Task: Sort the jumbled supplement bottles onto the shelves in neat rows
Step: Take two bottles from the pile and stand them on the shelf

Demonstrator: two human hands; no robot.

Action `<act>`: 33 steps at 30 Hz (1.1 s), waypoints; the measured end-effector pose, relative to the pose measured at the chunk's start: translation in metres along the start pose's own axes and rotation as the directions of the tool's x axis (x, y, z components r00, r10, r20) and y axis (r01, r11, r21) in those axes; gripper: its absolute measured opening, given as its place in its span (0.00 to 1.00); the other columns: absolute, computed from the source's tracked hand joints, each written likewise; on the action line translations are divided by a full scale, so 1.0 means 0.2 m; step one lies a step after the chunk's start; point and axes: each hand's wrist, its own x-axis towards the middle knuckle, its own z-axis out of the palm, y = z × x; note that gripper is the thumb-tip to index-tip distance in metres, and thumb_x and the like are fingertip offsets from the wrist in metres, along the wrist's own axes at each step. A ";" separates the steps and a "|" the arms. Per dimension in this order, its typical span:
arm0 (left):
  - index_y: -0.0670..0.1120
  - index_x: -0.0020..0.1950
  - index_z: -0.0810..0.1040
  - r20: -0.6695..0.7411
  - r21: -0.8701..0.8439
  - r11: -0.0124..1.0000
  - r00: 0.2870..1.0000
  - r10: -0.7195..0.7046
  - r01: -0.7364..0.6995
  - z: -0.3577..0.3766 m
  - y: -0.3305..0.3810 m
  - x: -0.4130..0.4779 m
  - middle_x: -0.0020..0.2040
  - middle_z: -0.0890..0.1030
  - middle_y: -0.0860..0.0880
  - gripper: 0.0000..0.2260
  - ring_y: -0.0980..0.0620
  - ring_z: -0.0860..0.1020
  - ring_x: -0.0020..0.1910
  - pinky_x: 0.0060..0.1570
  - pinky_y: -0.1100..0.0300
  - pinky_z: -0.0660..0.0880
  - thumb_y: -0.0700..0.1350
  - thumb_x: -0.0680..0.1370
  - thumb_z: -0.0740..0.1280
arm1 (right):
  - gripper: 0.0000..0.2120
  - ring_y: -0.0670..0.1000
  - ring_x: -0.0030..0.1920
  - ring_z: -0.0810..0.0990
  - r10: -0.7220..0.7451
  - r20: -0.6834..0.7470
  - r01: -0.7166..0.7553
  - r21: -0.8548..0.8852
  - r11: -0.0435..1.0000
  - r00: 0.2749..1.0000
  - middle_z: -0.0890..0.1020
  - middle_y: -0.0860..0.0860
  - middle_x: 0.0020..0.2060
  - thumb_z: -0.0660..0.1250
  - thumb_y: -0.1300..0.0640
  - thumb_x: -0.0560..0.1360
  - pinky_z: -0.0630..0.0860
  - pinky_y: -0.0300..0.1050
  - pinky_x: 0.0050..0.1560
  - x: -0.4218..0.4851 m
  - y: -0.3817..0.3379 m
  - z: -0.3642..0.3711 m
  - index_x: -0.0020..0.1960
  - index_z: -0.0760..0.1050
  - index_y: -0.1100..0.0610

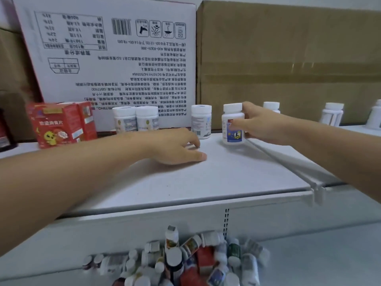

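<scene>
My right hand [261, 122] grips a white bottle with a blue picture label [232, 123], standing upright on the white upper shelf [206, 182]. My left hand [177, 145] rests flat on that shelf with fingers spread, holding nothing. Just left of the held bottle stands a white bottle with a barcode [201, 120]. A pair of white bottles [136, 119] stands side by side further left. A jumbled pile of supplement bottles [185, 259] lies on the lower shelf below.
Red boxes with a yellow cartoon figure [61, 124] stand at the shelf's left. A white printed carton [115, 54] and a brown carton [288, 58] back the shelf. More white bottles [332, 113] stand on the adjoining shelf to the right, past a divider rail [288, 162].
</scene>
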 end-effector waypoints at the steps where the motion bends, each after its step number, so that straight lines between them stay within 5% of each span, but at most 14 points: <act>1: 0.54 0.70 0.70 -0.005 -0.002 1.000 1.000 -0.001 0.001 0.01 0.01 0.03 0.69 0.70 0.53 0.25 0.53 0.70 0.64 0.67 0.55 0.66 0.66 0.78 0.57 | 0.17 0.52 0.58 0.79 0.005 0.008 -0.005 -0.014 1.000 1.000 0.78 0.54 0.57 0.68 0.60 0.76 0.78 0.49 0.58 0.02 0.01 -0.01 0.62 0.67 0.55; 12: 0.54 0.68 0.68 -0.013 -0.034 0.999 1.000 -0.024 0.023 0.05 0.04 0.10 0.65 0.70 0.52 0.24 0.52 0.70 0.63 0.66 0.51 0.67 0.66 0.77 0.56 | 0.18 0.52 0.57 0.80 -0.016 0.082 0.008 0.091 0.996 0.996 0.77 0.54 0.59 0.67 0.62 0.77 0.79 0.47 0.56 0.11 0.05 -0.07 0.64 0.66 0.56; 18: 0.54 0.70 0.69 -0.021 -0.078 0.996 0.999 -0.040 0.039 -0.01 0.23 0.21 0.68 0.71 0.56 0.23 0.55 0.70 0.64 0.62 0.60 0.66 0.63 0.78 0.59 | 0.18 0.47 0.51 0.83 -0.071 0.089 0.062 0.094 0.994 0.993 0.79 0.51 0.58 0.65 0.62 0.78 0.79 0.38 0.44 -0.01 0.12 -0.31 0.66 0.67 0.57; 33: 0.53 0.69 0.65 0.022 -0.011 0.988 0.987 -0.156 0.156 0.07 0.78 0.64 0.67 0.68 0.50 0.27 0.47 0.68 0.67 0.66 0.49 0.65 0.68 0.78 0.51 | 0.19 0.51 0.53 0.83 -0.027 0.161 0.025 0.013 1.000 0.987 0.79 0.54 0.58 0.67 0.63 0.77 0.80 0.45 0.50 0.17 0.64 -0.86 0.65 0.66 0.58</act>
